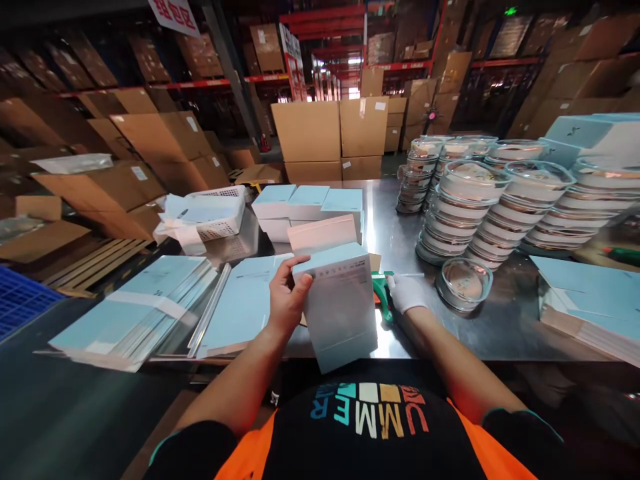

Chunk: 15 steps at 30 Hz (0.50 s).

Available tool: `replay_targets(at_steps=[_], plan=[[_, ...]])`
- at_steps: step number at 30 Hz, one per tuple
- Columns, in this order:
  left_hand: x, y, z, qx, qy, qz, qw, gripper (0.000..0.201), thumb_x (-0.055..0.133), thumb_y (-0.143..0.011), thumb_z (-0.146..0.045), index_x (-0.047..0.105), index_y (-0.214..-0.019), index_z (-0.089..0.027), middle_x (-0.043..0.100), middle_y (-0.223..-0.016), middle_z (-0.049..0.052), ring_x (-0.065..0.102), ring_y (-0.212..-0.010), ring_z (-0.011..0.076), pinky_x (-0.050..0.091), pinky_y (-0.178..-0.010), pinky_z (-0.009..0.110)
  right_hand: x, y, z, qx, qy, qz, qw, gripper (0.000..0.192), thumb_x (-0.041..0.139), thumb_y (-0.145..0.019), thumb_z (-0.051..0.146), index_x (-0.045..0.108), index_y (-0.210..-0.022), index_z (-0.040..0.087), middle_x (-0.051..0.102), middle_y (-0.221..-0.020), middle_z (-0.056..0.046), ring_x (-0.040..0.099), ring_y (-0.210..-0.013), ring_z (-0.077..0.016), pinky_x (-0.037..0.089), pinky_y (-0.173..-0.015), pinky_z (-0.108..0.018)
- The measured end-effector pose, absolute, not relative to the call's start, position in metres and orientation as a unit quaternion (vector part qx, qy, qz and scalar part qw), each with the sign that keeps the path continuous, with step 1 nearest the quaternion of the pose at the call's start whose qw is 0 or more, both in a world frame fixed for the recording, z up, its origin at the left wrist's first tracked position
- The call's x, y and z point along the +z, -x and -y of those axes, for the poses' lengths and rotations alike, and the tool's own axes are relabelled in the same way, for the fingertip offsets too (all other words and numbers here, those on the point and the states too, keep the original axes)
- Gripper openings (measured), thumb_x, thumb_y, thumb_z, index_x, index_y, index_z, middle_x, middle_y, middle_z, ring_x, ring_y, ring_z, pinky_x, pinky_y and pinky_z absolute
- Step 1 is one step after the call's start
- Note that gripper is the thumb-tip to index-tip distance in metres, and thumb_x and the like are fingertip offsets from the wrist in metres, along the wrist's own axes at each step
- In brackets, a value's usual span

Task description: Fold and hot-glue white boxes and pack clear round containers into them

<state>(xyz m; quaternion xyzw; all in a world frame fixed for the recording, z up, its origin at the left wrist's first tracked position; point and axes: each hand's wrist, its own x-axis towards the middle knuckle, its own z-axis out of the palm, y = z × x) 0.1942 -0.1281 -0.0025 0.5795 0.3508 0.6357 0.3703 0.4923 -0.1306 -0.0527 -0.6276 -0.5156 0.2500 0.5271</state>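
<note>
There, at centre frame, the bare left hand (286, 298) gripped a pale blue box (337, 307) above the steel surface (500, 320); the gloved right hand (406, 293) seemed closed on a green tool (383, 293), mostly hidden.

A steel table (390, 220) carries the work. On it lie flat light-blue cartons (135, 313) at the near left, a white basket (220, 212) further back, a group of made-up blue boxes (307, 203) mid-table, tall stacks of glass bowls (465, 207) at the right, one single glass bowl (464, 283) before them, and more flat cartons (590, 300) at the far right.
</note>
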Motion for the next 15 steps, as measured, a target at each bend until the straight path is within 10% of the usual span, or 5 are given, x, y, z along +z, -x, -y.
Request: replay_targets(at_steps=[6, 15], plan=[[-0.005, -0.209, 0.130, 0.599, -0.632, -0.312, 0.380, 0.069, 0.088, -0.077, -0.079, 0.079, -0.115, -0.021, 0.078, -0.095, 0.007, 0.073, -0.084, 0.0240, 0.059, -0.074, 0.034, 0.008, -0.463, 0.149, 0.371, 0.486, 0.529, 0.588, 0.050, 0.062, -0.100, 0.063, 0.071, -0.127, 0.022, 0.081, -0.109, -0.008, 0.077, -0.101, -0.0248, 0.063, -0.090, -0.038], [-0.021, -0.216, 0.122, 0.674, -0.634, -0.235, 0.298, 0.065, 0.092, -0.078, -0.075, 0.064, -0.111, -0.026, 0.074, -0.118, 0.010, 0.075, -0.118, 0.0288, 0.060, -0.106, 0.046, 0.012, -0.468, 0.172, 0.339, 0.387, 0.663, 0.543, 0.084, 0.101, -0.069, 0.068, 0.070, -0.132, 0.023, 0.068, -0.156, -0.019, 0.062, -0.151, -0.0369, 0.049, -0.127, -0.055]])
